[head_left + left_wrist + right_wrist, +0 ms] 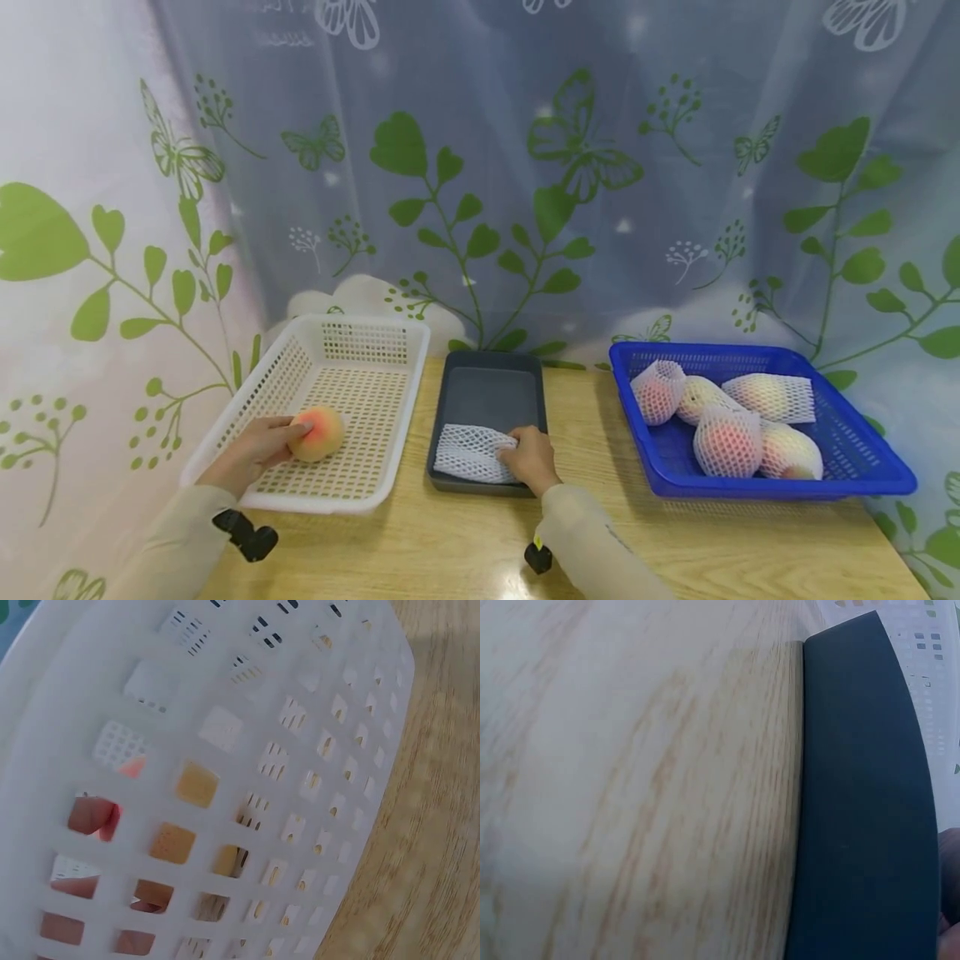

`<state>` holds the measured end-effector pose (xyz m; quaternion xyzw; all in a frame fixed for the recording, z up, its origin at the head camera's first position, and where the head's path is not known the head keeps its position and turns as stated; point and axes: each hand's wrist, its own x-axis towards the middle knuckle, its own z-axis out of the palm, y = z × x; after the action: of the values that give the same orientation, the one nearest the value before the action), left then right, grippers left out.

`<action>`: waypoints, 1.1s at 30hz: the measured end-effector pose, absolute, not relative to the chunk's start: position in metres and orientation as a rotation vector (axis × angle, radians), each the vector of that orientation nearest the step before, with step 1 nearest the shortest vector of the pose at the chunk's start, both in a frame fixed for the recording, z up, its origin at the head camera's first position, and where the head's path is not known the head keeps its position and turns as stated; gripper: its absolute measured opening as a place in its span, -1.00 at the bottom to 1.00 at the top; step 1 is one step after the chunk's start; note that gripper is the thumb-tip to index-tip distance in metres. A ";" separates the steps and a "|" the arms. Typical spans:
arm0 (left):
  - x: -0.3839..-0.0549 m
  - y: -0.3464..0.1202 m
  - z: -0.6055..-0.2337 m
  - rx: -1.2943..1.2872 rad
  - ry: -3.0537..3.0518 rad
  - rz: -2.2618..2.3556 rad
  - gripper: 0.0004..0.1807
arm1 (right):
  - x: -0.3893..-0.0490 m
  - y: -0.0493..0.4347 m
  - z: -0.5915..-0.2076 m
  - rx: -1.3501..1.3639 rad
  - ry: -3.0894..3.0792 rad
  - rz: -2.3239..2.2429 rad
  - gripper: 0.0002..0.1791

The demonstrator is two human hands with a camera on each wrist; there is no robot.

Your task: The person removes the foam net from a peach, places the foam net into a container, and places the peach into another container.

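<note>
In the head view my left hand [258,450] grips a bare yellow-pink peach [317,433], low inside the white plastic basket [420,367]. Through the holes of the basket wall [247,712], the left wrist view shows pieces of the peach [196,784] and fingers. My right hand [531,457] pinches the right end of a white foam net sleeve [471,454], which lies flat in the front part of a dark grey tray [491,392]. The tray's outer wall [866,795] fills much of the right wrist view, hiding most of that hand.
On the right stands a blue basket [780,487] with several peaches [727,442] in white foam nets. All the containers rest on a wooden table [420,550]. A patterned curtain [480,167] hangs behind them.
</note>
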<state>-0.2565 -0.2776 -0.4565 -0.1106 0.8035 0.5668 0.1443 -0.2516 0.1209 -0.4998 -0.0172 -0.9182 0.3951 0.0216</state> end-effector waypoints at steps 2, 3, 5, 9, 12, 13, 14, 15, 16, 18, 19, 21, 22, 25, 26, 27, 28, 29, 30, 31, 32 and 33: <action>-0.256 -0.276 -0.455 -0.338 2.327 1.646 -0.26 | -0.252 0.121 -0.500 -0.043 -2.840 1.229 -0.81; -0.255 -0.276 -0.454 -0.345 2.329 1.656 -0.27 | -0.252 0.121 -0.500 -0.040 -2.835 1.229 -0.81; -0.255 -0.275 -0.454 -0.365 2.338 1.661 -0.27 | -0.252 0.121 -0.500 -0.036 -2.828 1.229 -0.80; -0.255 -0.275 -0.453 -0.393 2.372 1.631 -0.25 | -0.251 0.120 -0.500 -0.042 -2.823 1.240 -0.78; -0.253 -0.274 -0.453 -0.386 2.381 1.622 -0.21 | -0.251 0.120 -0.500 -0.053 -2.827 1.246 -0.75; -0.253 -0.273 -0.453 -0.387 2.377 1.628 -0.21 | -0.251 0.120 -0.500 -0.055 -2.827 1.251 -0.75; -0.252 -0.273 -0.454 -0.384 2.378 1.631 -0.20 | -0.251 0.120 -0.500 -0.052 -2.826 1.254 -0.74; -0.252 -0.273 -0.453 -0.384 2.373 1.636 -0.20 | -0.251 0.120 -0.500 -0.049 -2.823 1.254 -0.74; -0.251 -0.272 -0.453 -0.385 2.370 1.640 -0.20 | -0.251 0.120 -0.500 -0.044 -2.820 1.255 -0.73; -0.251 -0.271 -0.452 -0.387 2.369 1.644 -0.20 | -0.250 0.120 -0.499 -0.035 -2.813 1.263 -0.73; -0.251 -0.271 -0.451 -0.387 2.366 1.647 -0.20 | -0.250 0.121 -0.499 -0.031 -2.810 1.265 -0.73; -0.251 -0.270 -0.450 -0.385 2.360 1.658 -0.20 | -0.250 0.121 -0.498 -0.025 -2.807 1.264 -0.73; -0.251 -0.270 -0.450 -0.383 2.358 1.662 -0.21 | -0.250 0.121 -0.498 -0.025 -2.806 1.267 -0.73; -0.251 -0.270 -0.450 -0.369 2.359 1.666 -0.21 | -0.250 0.122 -0.498 -0.013 -2.797 1.282 -0.72; -0.250 -0.271 -0.450 -0.364 2.366 1.661 -0.22 | -0.250 0.123 -0.498 -0.003 -2.792 1.288 -0.72; -0.250 -0.271 -0.450 -0.359 2.374 1.656 -0.22 | -0.250 0.123 -0.498 0.004 -2.787 1.294 -0.73; -0.250 -0.271 -0.450 -0.354 2.378 1.653 -0.23 | -0.250 0.123 -0.498 0.012 -2.783 1.306 -0.73; -0.250 -0.271 -0.450 -0.349 2.383 1.654 -0.23 | -0.250 0.124 -0.498 0.022 -2.779 1.312 -0.73; -0.250 -0.272 -0.450 -0.344 2.387 1.653 -0.23 | -0.250 0.124 -0.497 0.032 -2.777 1.314 -0.73; -0.251 -0.272 -0.450 -0.341 2.391 1.652 -0.23 | -0.250 0.125 -0.497 0.041 -2.775 1.313 -0.74; -0.251 -0.272 -0.450 -0.340 2.395 1.651 -0.24 | -0.250 0.125 -0.497 0.048 -2.774 1.315 -0.74; -0.251 -0.272 -0.450 -0.337 2.397 1.652 -0.24 | -0.250 0.125 -0.497 0.056 -2.773 1.320 -0.74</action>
<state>-0.2507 -0.2716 -0.4497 -0.1143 0.8133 0.5606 0.1054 -0.2501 0.1255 -0.4969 0.0181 -0.9023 0.4294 0.0351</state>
